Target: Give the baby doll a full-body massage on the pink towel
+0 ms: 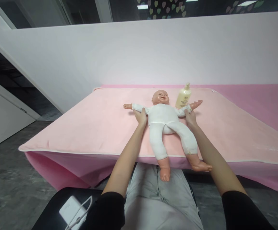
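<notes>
A baby doll (162, 115) with a white cloth body lies on its back on the pink mat (100, 127). Its head points away from me, and its bare feet hang past the table's front edge. My left hand (141, 117) is closed around the doll's arm on the left side. On the other side, my right hand (190, 118) grips the doll's other arm near the wrist. Both of the doll's arms are stretched out sideways. Just behind the arm on the right stands a pale yellow pump bottle (183, 96), apart from my hand.
A pink cloth (64, 169) covers the table under the mat and drapes over its front. Behind the table rises a white wall (134, 54). At the lower left, a white power bank (73, 210) with a cable rests on a black seat (54, 207).
</notes>
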